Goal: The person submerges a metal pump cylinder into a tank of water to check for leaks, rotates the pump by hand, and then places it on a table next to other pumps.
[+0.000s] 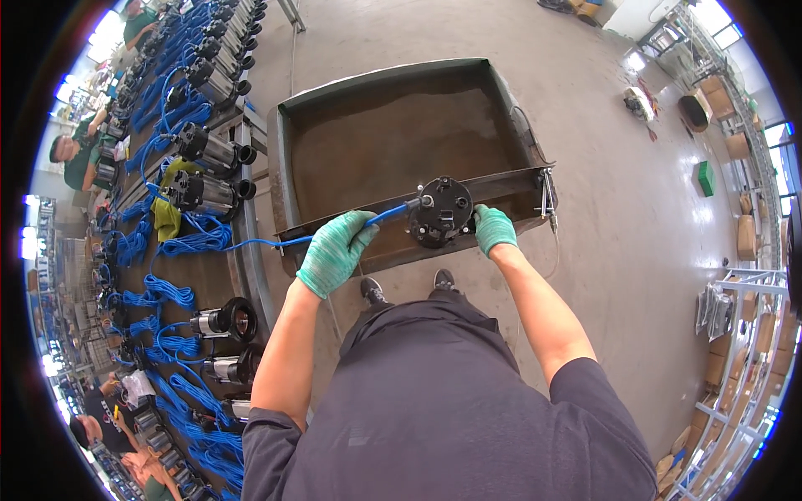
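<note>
My left hand [337, 249], in a green knit glove, is closed round a blue cable [391, 214]. That cable runs from the black round top of a submersible pump [441, 219] out to the left, toward a coil. Seen end-on, the pump is at the near rim of a large metal water tank [282, 175], by a crossbar. At the pump's right edge my right hand [494, 230], gloved alike, has its fingers curled against it. The pump's body below its top is hidden.
Along the left, a long bench [242, 225] carries many steel pumps [203, 194] with blue cable coils [196, 238] and a yellow-green cloth [170, 219]. Other people work beyond it. A shelving rack [739, 351] and a green box [706, 179] are at right.
</note>
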`<state>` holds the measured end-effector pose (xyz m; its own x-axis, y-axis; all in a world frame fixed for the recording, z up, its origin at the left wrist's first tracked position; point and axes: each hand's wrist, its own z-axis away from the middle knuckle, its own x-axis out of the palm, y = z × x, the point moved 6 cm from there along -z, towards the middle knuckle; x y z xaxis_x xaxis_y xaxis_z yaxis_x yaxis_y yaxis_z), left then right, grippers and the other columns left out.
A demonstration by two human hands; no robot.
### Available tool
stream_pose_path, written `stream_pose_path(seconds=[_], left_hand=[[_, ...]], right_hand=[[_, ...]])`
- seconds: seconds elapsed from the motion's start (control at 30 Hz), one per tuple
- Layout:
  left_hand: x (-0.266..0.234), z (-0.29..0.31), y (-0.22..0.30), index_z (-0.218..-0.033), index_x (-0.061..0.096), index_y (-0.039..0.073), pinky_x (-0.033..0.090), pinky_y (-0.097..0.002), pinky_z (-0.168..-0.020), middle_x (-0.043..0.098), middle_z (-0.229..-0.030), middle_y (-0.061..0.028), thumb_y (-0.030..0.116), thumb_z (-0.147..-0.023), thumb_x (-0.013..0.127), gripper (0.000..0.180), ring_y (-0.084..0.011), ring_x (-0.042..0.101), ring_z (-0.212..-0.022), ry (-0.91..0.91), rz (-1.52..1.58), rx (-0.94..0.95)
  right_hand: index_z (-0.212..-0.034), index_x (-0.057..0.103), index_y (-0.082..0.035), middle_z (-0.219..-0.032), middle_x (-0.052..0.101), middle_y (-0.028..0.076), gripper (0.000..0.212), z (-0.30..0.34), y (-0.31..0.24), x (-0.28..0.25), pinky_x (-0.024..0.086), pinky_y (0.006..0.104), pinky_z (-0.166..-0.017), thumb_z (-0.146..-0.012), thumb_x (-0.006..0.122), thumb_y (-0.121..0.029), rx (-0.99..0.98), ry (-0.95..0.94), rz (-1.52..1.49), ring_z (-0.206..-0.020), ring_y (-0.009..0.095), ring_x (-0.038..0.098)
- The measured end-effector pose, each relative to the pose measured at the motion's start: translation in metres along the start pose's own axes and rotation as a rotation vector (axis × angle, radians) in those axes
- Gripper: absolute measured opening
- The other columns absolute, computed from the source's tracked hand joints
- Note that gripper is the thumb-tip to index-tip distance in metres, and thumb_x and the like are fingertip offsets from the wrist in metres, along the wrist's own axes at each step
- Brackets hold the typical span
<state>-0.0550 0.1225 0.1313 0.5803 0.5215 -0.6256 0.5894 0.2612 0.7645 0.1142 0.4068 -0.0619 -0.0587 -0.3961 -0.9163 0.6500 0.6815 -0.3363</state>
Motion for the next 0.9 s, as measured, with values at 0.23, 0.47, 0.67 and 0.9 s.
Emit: stream_pose_path(seconds=[0.23,0.47,0.67,0.9], left_hand=[[0.007,0.006,-0.007,-0.117,0.07,-0.001,0.057,-0.0333,-0.079,0.075,-0.097,-0.0135,0.006,-0.099,0.072,0.02,-0.0228,0.072,-0.084,0.0,0.006,0.028],[0.001,0.007,0.001,-0.112,0.071,0.0,0.056,-0.036,-0.074,0.073,-0.093,-0.0175,0.01,-0.098,0.074,0.018,-0.0296,0.07,-0.08,0.049,-0.036,0.076],[-0.021,0.019,0.003,-0.103,0.07,0.001,0.051,-0.0396,-0.063,0.067,-0.077,-0.0187,0.014,-0.099,0.074,0.013,-0.0324,0.064,-0.066,0.198,-0.132,-0.006],[-0.113,0.126,-0.084,-0.101,0.07,0.006,0.049,-0.0453,-0.063,0.066,-0.08,-0.0226,0.027,-0.102,0.071,0.021,-0.0441,0.064,-0.071,0.38,-0.211,-0.454]], right_hand=[[-0.117,0.07,-0.01,-0.105,0.074,0.024,0.024,-0.003,0.004,0.003,0.055,0.055,-0.087,-0.103,0.057,-0.025,-0.001,-0.013,-0.004,-0.1,0.045,0.07],[-0.116,0.071,-0.009,-0.107,0.074,0.024,0.024,-0.001,-0.001,-0.002,0.056,0.055,-0.089,-0.103,0.056,-0.022,0.012,0.008,0.001,-0.103,0.044,0.071],[-0.125,0.069,-0.01,-0.117,0.072,0.024,0.028,0.0,-0.008,-0.015,0.056,0.0528,-0.094,-0.102,0.057,-0.021,0.034,-0.072,0.031,-0.11,0.043,0.069],[-0.126,0.07,-0.013,-0.125,0.066,0.016,0.036,0.024,-0.109,-0.084,0.057,0.0478,-0.095,-0.09,0.064,-0.017,-0.341,-0.056,-0.178,-0.109,0.04,0.068]])
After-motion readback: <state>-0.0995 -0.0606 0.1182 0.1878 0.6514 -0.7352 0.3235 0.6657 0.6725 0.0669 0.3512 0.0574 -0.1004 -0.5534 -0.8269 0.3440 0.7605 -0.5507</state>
